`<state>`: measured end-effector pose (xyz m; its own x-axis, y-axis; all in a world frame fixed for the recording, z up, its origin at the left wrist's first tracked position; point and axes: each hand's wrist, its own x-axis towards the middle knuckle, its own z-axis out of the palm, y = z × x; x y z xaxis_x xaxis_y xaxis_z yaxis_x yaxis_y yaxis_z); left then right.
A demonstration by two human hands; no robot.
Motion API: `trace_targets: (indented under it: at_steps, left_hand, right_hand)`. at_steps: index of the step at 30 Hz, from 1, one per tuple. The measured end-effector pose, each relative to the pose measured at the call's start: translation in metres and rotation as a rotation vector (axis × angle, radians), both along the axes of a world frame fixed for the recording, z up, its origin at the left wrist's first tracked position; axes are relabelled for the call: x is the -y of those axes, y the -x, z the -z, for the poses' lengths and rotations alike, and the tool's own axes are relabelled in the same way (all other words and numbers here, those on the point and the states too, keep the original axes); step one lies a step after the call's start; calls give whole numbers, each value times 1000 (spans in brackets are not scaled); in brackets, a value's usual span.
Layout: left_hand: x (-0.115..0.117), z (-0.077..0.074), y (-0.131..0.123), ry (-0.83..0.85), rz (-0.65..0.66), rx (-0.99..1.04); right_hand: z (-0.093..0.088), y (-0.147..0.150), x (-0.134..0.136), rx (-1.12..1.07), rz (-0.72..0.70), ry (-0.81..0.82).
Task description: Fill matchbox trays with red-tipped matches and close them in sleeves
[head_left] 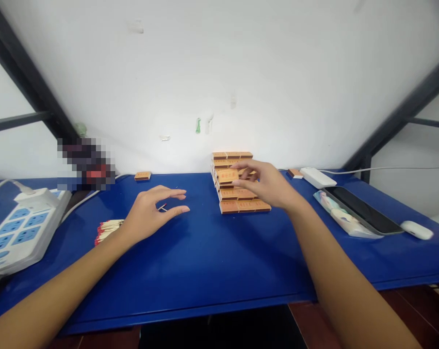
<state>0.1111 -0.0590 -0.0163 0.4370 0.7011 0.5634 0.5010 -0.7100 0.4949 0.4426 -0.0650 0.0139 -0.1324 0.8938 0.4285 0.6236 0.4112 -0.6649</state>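
Observation:
A stepped stack of orange-and-brown matchboxes (246,206) rises toward the wall. My right hand (265,180) is at its front, thumb and fingers pinching the right end of one matchbox (226,175). That box covers part of the rows behind it, and I cannot tell if it rests on the stack. To the left, my left hand (152,209) hovers with thumb and fingers apart, holding nothing. A loose match (163,208) shows through the gap between them. Partly behind my left wrist lies a heap of red-tipped matches (108,229).
Single matchboxes lie at the back left (142,176) and back right (295,173). A white power strip (23,232) fills the left side. On the right are a white adapter (317,177), a phone (363,208), a tissue-like packet (341,215) and a white earbud case (417,230).

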Motion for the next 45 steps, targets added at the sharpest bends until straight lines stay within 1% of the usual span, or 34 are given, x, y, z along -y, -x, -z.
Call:
trace_targets:
  at_steps: [1, 2, 4, 6, 10, 12, 15, 19, 25, 34, 36, 38, 40, 42, 45]
  left_hand:
    - [-2, 0, 1, -15, 6, -29]
    - [-4, 1, 1, -21, 10, -66]
    - [-8, 0, 0, -7, 6, -156]
    - [-10, -1, -4, 24, 0, -260]
    - [-13, -8, -24, 71, 18, -492]
    - [-16, -12, -37, 84, -2, -559]
    - [-22, -16, -58, 90, -36, -585]
    - [-31, -14, -83, 83, -82, -607]
    - [-34, -10, -105, 50, -134, -637]
    - [-45, -12, -128, -9, -175, -711]
    - [-47, -12, -130, -13, -188, -723]
    - [-48, -11, -131, -15, -202, -733]
    - [-49, -11, -132, -14, -211, -739]
    - [-50, -10, -133, -17, -215, -740]
    - [-51, -11, -132, -27, -215, -739]
  right_hand:
    - [-1, -14, -5, 15, 67, 15]
    - [-1, -27, -9, 39, 102, 42]
    - [4, -46, -16, 87, 121, 88]
    - [12, -55, -21, 139, 112, 138]
    - [27, -57, -30, 159, 104, 139]
    - [32, -55, -33, 164, 99, 126]
    - [36, -52, -36, 183, 101, 99]
    - [38, -50, -39, 218, 129, 75]
    - [34, -49, -36, 281, 185, 90]
    - [25, -40, -28, 368, 244, 156]
    - [20, -43, -25, 385, 276, 162]
    - [14, -49, -22, 410, 348, 177]
    - [9, -58, -20, 442, 442, 222]
    - [6, -67, -18, 473, 507, 312]
    - [5, -76, -16, 500, 497, 500]
